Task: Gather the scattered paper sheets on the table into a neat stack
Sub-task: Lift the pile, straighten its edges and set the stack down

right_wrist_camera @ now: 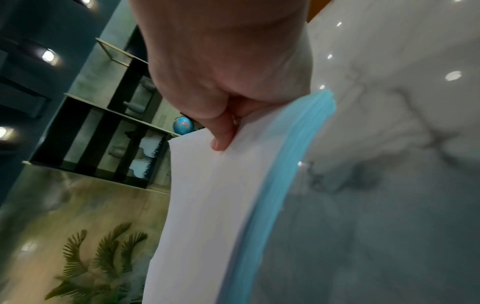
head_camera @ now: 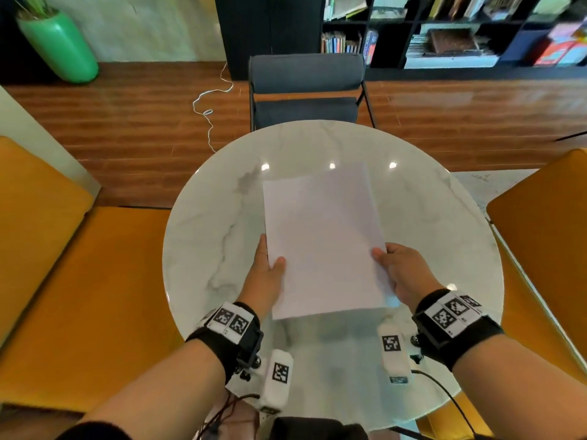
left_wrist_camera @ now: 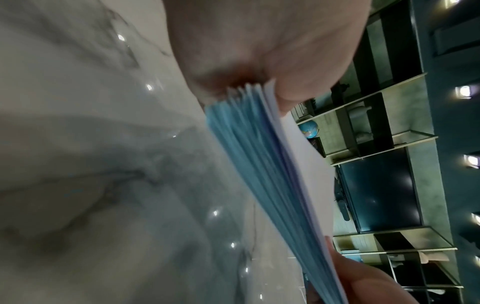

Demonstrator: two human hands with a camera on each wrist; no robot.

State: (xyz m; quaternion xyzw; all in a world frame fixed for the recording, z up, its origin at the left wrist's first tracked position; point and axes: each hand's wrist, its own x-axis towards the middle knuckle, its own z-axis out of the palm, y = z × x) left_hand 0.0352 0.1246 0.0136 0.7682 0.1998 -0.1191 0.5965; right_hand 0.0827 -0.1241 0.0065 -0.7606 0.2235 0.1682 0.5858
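Left hand (head_camera: 265,274) and right hand (head_camera: 401,271) pinch paper stack (head_camera: 320,239) by opposite side edges | stack held above marble table (head_camera: 206,236) | wrist views alone reveal fanned sheet edges, slightly misaligned.

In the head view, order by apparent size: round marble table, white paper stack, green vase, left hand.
1. Round marble table
2. White paper stack
3. Green vase, though farther away
4. Left hand

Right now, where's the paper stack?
In the head view, the paper stack is held over the round marble table, between the left hand and right hand.
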